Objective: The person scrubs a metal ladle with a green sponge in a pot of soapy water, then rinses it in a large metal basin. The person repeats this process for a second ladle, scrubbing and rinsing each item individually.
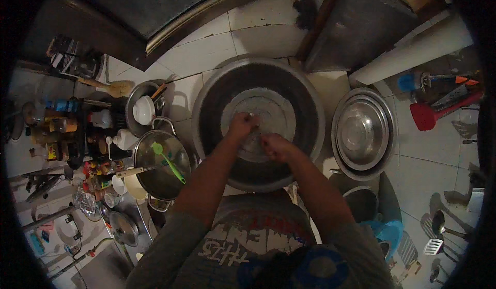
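Observation:
A large round metal basin (259, 176) stands before me, its inside dark along the walls and lighter at the bottom. Over its middle are both of my hands, close together but apart. My left hand (243, 125) has bent fingers near something small and pale that I cannot make out. To its right and slightly lower, my right hand (276, 146) has curled fingers; whether it holds anything is too dim to tell.
Nested metal bowls (362, 134) stand right of the basin. On the left are a two-handled wok (145, 184) with a green brush (169, 162) over it, a white bowl (143, 110) in a metal bowl, and several bottles. A red spatula (423, 116) hangs at the right wall.

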Tool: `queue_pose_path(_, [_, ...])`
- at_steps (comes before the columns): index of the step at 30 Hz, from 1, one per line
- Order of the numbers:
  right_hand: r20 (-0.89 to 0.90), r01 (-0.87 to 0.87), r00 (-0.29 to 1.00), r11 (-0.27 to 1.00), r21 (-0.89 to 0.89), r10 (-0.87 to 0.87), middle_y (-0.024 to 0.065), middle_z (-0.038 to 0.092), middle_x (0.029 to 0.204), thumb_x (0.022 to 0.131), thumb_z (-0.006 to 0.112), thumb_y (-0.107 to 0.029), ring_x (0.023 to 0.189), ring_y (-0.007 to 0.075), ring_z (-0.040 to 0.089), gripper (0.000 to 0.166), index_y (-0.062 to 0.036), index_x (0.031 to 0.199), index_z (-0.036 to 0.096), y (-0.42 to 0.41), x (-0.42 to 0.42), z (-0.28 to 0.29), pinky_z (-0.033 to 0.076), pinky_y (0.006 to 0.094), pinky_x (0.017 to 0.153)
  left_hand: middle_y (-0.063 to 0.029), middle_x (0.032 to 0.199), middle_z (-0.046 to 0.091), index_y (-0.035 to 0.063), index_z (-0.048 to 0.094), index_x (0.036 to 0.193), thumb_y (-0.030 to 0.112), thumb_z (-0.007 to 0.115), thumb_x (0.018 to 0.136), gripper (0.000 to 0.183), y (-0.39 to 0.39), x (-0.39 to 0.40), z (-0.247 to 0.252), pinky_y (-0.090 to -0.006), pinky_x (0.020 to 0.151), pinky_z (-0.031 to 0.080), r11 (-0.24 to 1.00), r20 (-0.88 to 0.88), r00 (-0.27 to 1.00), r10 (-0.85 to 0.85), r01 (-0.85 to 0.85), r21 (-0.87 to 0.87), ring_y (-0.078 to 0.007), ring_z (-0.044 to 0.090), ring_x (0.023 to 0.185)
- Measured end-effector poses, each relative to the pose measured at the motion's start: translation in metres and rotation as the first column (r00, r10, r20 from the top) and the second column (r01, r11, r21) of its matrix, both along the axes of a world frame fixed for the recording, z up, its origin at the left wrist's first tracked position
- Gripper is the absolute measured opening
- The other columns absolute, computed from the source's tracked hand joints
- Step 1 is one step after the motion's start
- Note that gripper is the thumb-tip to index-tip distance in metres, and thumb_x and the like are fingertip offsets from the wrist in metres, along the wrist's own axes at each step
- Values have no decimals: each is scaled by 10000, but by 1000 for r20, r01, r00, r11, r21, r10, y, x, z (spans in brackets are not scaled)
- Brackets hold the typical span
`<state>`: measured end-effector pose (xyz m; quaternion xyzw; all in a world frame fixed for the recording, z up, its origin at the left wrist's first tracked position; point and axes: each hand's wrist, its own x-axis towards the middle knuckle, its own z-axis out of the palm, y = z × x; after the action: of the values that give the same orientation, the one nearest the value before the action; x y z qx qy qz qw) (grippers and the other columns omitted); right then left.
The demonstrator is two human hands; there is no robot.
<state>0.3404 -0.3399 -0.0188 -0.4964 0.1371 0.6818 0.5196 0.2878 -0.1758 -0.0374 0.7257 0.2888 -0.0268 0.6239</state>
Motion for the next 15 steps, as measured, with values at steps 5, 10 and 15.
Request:
queue_pose_path(5, [106,-73,991,996,-53,78,-19,375,507,889,486,-321,396,102,341,269,-99,737,500,6,-2,14,256,264,348,-48,708,617,-4,649,886,229,542,885,256,1,2,-27,-345,595,456,891,-102,989,105,-48,452,-174,568,636])
queue_pose_path(10, [63,65,996,988,-140,-57,-24,392,529,891,490,-346,394,100,324,281,-134,706,494,8,1,6,242,255,345,-86,821,624,20,629,947,171,529,877,194,-14,-7,-25,-345,639,470,973,-2,983,181,-180,-145,-194,590,735])
queue_pose_path(15, [43,30,999,998,-53,-28,-44,376,517,890,479,-300,388,85,308,264,-161,666,475,7,5,26,235,226,343,-39,732,597,53,624,888,114,584,828,94,-21,-6,-17,-320,588,448,918,228,931,284,-196,-344,-177,553,647])
